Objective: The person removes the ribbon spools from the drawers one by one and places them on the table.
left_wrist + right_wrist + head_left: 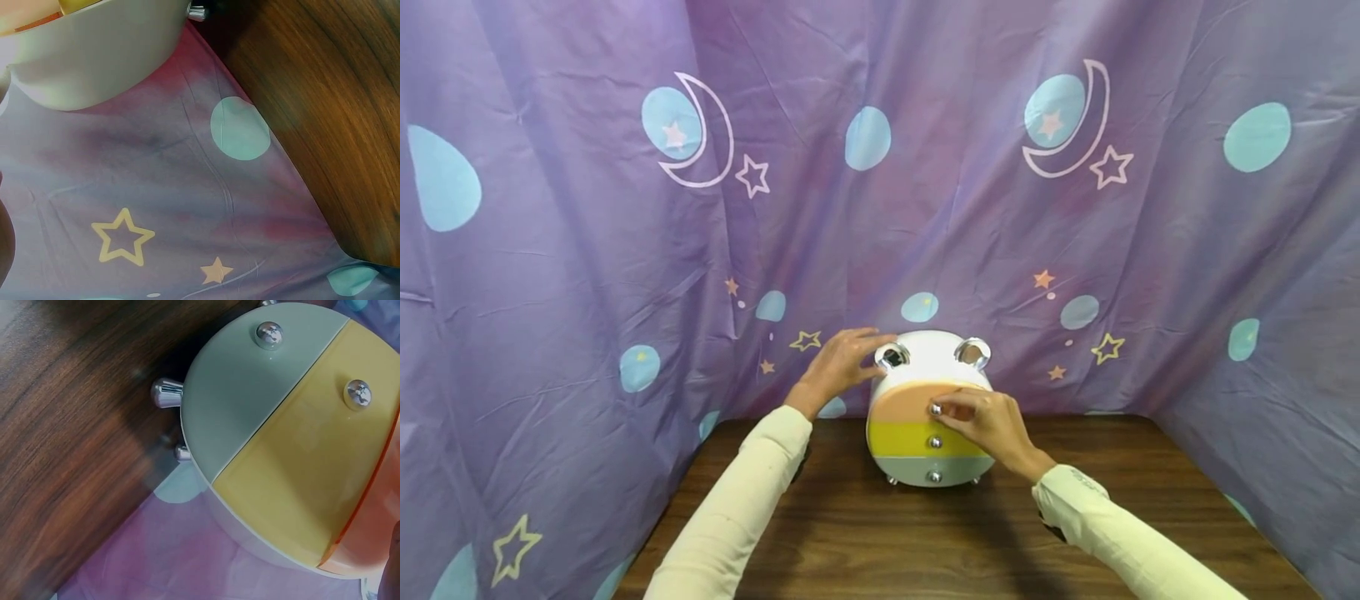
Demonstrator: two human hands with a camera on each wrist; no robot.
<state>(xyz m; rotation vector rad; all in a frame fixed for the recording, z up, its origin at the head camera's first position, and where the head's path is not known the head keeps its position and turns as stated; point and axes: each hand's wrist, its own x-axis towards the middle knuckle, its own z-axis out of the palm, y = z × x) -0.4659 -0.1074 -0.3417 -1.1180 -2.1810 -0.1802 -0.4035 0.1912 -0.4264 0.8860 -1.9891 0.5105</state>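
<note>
A small white drawer box [928,354] stands on the table, with two round silvery ears on top. Its rounded front carries an orange drawer [898,402], a yellow drawer [281,456] and a grey-green drawer [234,394], each with a shiny round knob. My right hand [992,423] pinches the top knob [936,409] on the orange drawer between thumb and fingers. My left hand [842,364] is at the box's upper left, fingers extended and thumb apart, fingertips right at the left ear [892,357]. Both hands are mostly outside their own wrist views.
The box stands on short silvery feet [167,393] near the back edge of a dark wooden table [865,542]. A purple curtain [955,233] with moons, stars and blue dots hangs behind and on both sides.
</note>
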